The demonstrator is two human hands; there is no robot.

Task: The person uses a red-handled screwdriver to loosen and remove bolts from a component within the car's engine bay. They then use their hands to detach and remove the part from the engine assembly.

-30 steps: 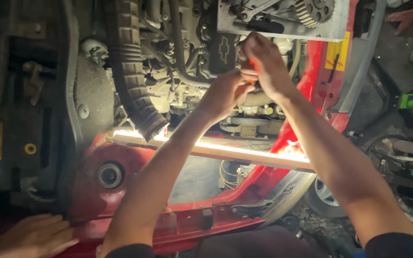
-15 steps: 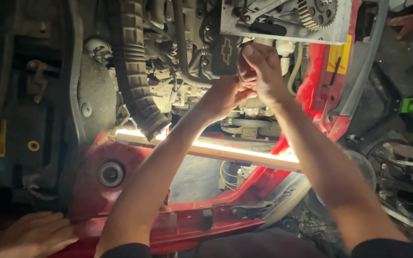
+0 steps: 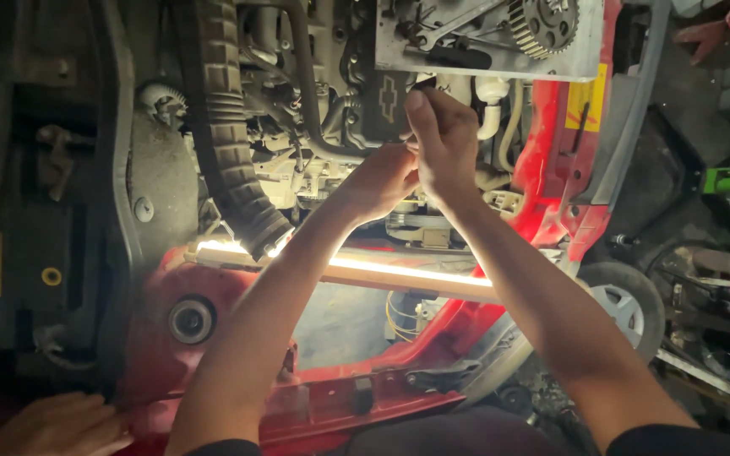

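Note:
Both my arms reach up into the open engine bay of a red car [image 3: 551, 160]. My right hand [image 3: 443, 139] is curled into a fist beside the black engine cover [image 3: 382, 105], its fingers closed on a small part that I cannot make out. My left hand [image 3: 380, 181] presses against it from below left, with its fingertips hidden behind the right hand. Just under both hands sit the belt and pulley area [image 3: 420, 226].
A lit work light bar [image 3: 382, 274] lies across the bay below my arms. A ribbed black air hose [image 3: 230, 160] runs down at left. A toothed timing gear [image 3: 542, 21] sits top right, a wheel [image 3: 627, 308] lower right. Another hand [image 3: 61, 426] rests on the bottom-left edge.
Both my hands have shifted slightly down and left, staying pressed together at the engine. The other hand at bottom left has stayed put.

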